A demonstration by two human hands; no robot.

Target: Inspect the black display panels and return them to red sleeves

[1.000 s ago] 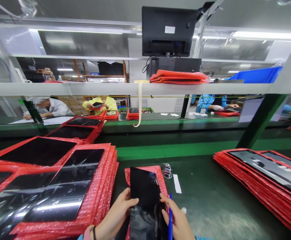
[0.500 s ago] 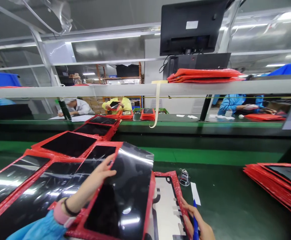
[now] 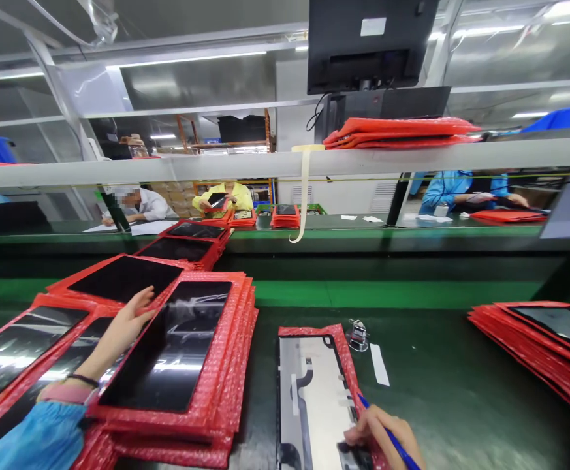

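Observation:
My left hand (image 3: 135, 320) is open, fingers stretched out, at the upper left edge of a black screen panel (image 3: 174, 346). That panel lies face up on a tall stack of red bubble-wrap sleeves (image 3: 230, 365). My right hand (image 3: 380, 427) is closed around a blue pen (image 3: 397, 447). Its fingers touch the right side of another screen panel (image 3: 321, 391), which lies with its silver back up on a red bubble-wrap sleeve (image 3: 342, 346). Dark cable strips and small tabs show on that silver back.
More black panels in red sleeves (image 3: 125, 277) cover the left. A small metal-and-clear object (image 3: 358, 335) and a white paper strip (image 3: 379, 365) lie beyond my right hand. Another sleeve stack (image 3: 534, 346) stands at right. A tape strip (image 3: 304, 196) hangs from the shelf rail. People work across the bench.
My left hand has moved left, away from the silver-backed panel. The black panel it held tilted now lies flat on the stack. My right hand has come onto the silver-backed panel with the pen.

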